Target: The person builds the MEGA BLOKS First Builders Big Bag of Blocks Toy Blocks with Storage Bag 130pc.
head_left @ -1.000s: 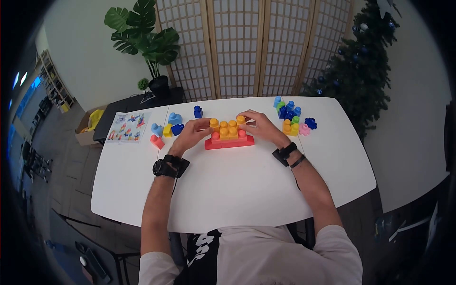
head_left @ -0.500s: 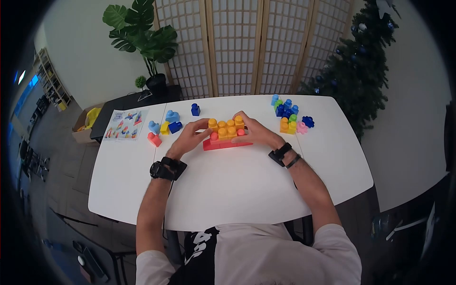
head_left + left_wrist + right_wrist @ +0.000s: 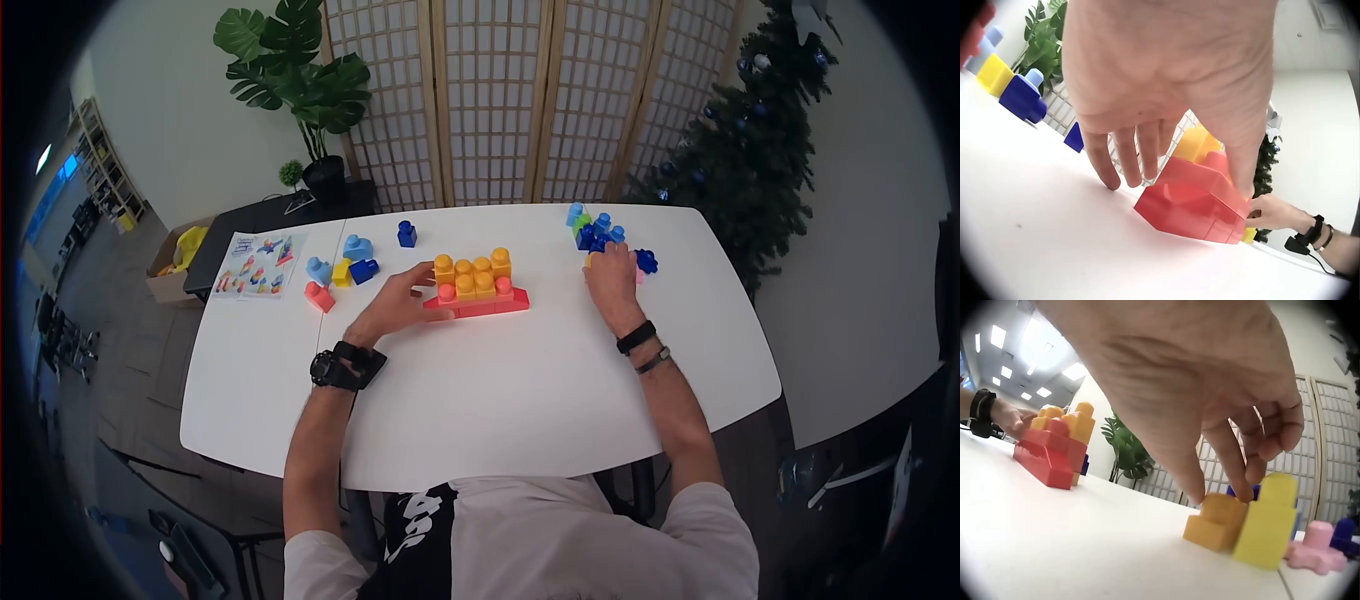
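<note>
A built piece stands mid-table: yellow-orange blocks (image 3: 473,276) stacked on a base of red blocks (image 3: 480,307). My left hand (image 3: 392,303) is at its left end, fingers straight and apart. In the left wrist view its thumb lies against the near side of the red base and the other fingers extend past the end. My right hand (image 3: 612,284) is at the right-hand group of blocks. There, in the right wrist view, thumb and index finger pinch the stud of an orange block (image 3: 1210,530). A yellow block (image 3: 1266,531) stands right beside it.
Beyond the right hand are several blue blocks (image 3: 598,234), and a pink flower-shaped block (image 3: 1316,550) lies nearby. Left of the built piece sit a yellow block (image 3: 342,273), blue blocks (image 3: 357,248) and a red block (image 3: 319,297). A printed picture sheet (image 3: 258,266) lies at far left.
My right hand has left the built piece and moved right to the orange block. The left hand has shifted down and slightly left, off the upper orange blocks to the red base.
</note>
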Motion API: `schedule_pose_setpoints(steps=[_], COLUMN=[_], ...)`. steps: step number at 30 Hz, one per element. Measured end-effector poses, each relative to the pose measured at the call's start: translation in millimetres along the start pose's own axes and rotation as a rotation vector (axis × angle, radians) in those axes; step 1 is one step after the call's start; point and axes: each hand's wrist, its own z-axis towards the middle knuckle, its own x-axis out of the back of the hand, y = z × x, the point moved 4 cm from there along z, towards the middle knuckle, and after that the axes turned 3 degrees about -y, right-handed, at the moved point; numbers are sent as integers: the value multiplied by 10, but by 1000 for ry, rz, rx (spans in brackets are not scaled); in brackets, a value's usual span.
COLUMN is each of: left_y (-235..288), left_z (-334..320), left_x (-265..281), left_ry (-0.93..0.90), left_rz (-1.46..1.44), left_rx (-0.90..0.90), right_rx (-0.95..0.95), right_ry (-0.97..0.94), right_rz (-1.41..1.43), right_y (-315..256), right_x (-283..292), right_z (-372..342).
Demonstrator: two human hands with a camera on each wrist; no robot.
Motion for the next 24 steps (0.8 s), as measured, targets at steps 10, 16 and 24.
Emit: schedule_pose_setpoints(steps=[10, 16, 24], left_y=[-101, -83, -55], left_z=[52, 73, 49], left_x=[-64, -72, -69], left_ry=[-56, -65, -52], left_rz=[106, 120, 81], left_rx=[-26, -46, -17], right_rx=[102, 398, 518], right_ry=[50, 142, -62], right_rz=[903, 1109, 1003], right_y=[-187, -808, -1226], right_x=[581, 1197, 806], right_z=[375, 609, 519])
